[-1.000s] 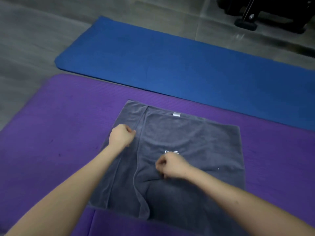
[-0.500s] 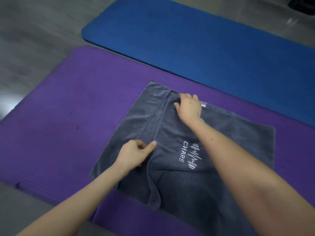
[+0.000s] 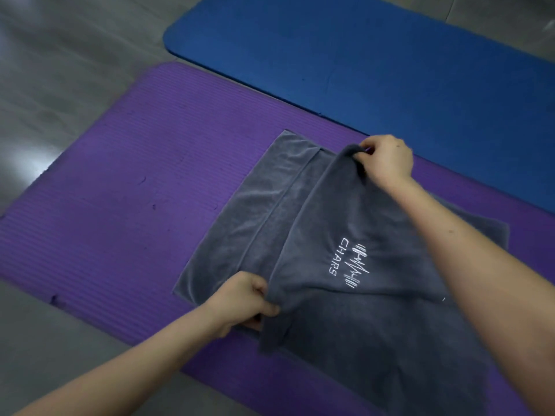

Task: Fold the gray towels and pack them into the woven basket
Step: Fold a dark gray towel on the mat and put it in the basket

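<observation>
A gray towel point(image 3: 330, 235) is lying on a purple mat point(image 3: 135, 205) in the middle of the frame, its upper layer showing white "CHARS" lettering point(image 3: 338, 256). The left hand point(image 3: 240, 301) is pinching that layer's edge at lower centre. The right hand point(image 3: 387, 160) is gripping its bunched far corner, raised, at upper right of centre. A blue mat point(image 3: 360, 55) is lying across the top of the frame on the floor point(image 3: 60, 70).

Towel point(image 3: 315, 235): gray, partly folded, lay on purple mat point(image 3: 120, 220).
Left hand point(image 3: 243, 301): pinched near edge.
Right hand point(image 3: 386, 160): pinched far edge.
Blue mat point(image 3: 390, 61): lay beyond.
</observation>
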The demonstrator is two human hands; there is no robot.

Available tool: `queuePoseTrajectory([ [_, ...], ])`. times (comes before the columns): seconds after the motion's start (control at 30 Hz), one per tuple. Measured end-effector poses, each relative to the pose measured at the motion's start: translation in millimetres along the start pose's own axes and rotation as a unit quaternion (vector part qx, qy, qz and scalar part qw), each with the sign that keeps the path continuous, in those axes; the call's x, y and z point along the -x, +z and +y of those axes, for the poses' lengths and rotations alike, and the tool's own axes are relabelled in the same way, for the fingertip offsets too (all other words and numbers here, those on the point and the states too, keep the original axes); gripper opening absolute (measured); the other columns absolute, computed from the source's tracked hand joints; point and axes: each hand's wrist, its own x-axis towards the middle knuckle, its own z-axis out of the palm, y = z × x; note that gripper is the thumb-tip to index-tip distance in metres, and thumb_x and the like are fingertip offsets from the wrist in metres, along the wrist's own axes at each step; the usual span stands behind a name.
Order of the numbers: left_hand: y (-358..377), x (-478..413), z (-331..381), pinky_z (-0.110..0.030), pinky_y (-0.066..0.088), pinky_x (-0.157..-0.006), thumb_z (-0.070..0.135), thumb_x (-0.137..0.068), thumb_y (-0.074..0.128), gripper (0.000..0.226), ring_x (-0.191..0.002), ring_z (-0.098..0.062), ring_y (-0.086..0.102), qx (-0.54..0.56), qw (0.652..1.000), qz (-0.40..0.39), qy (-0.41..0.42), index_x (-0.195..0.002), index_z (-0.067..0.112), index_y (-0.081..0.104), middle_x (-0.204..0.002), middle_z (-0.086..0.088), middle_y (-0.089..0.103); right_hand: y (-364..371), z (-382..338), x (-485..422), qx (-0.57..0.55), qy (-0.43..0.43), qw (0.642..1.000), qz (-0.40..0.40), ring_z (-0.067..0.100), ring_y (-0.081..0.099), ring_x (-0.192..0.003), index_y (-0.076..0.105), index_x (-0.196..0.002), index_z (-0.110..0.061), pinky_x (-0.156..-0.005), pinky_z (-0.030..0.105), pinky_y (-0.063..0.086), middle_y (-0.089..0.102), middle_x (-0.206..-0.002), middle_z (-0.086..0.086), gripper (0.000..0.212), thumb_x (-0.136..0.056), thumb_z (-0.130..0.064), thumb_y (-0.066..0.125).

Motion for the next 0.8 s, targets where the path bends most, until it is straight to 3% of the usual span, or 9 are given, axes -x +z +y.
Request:
queuePoseTrajectory([
  [0.13,-26,32,25,-0.021,0.051,-0.051,-0.006,-0.077,0.068,0.013,-0.06,-0.011,0.066,0.114,0.99,-0.079,0.038,-0.078,0.006,0.064,-0.071,-0.006,0.069,-46,-9,-12,-0.041,-0.016,0.997,0.063,0.03,0.062,-0.102,0.072,-0.103,-0.017,-0.086,0.034,0.046,0.071,-0.099,0.013,0.024,-0.084,-0.026,0.062],
  [0.3,-61,67,47,-0.018,0.048,-0.053,0.002,-0.065,0.079,0.02,-0.061,-0.01,0.064,0.124,0.98,-0.11,0.112,-0.06,0.019,0.069,-0.07,-0.005,0.069,-74,-50,-41,-0.067,-0.022,0.991,0.11,0.029,0.06,-0.105,0.072,-0.102,-0.015,-0.088,0.034,0.045,0.069,-0.105,0.01,0.024,-0.081,-0.021,0.062],
  [0.5,-99,25,8,-0.023,0.039,-0.048,0.006,-0.071,0.079,0.015,-0.055,-0.018,0.053,0.018,0.99,0.122,0.07,-0.074,0.0,0.065,-0.06,-0.009,0.063,-7,-87,-56,-0.059,0.002,0.998,0.029,0.031,0.061,-0.101,0.072,-0.099,-0.013,-0.082,0.031,0.046,0.069,-0.104,0.014,0.019,-0.084,-0.016,0.06],
  [0.63,-111,-4,-16,-0.025,0.038,-0.052,0.01,-0.071,0.078,0.013,-0.052,-0.014,0.052,-0.105,0.966,0.234,0.043,-0.066,0.01,0.065,-0.06,-0.004,0.064,36,-98,-58,-0.068,0.017,0.998,-0.002,0.033,0.061,-0.101,0.071,-0.1,-0.01,-0.077,0.029,0.044,0.068,-0.103,0.016,0.019,-0.087,-0.014,0.057],
  [0.8,-110,-15,-28,-0.026,0.035,-0.053,0.023,-0.073,0.075,0.026,-0.055,-0.01,0.052,-0.215,0.928,0.303,0.015,-0.059,0.022,0.053,-0.056,0.009,0.055,73,-101,-60,-0.042,0.003,0.998,-0.053,0.031,0.059,-0.104,0.069,-0.104,-0.012,-0.078,0.03,0.043,0.068,-0.107,0.012,0.02,-0.092,-0.021,0.055],
])
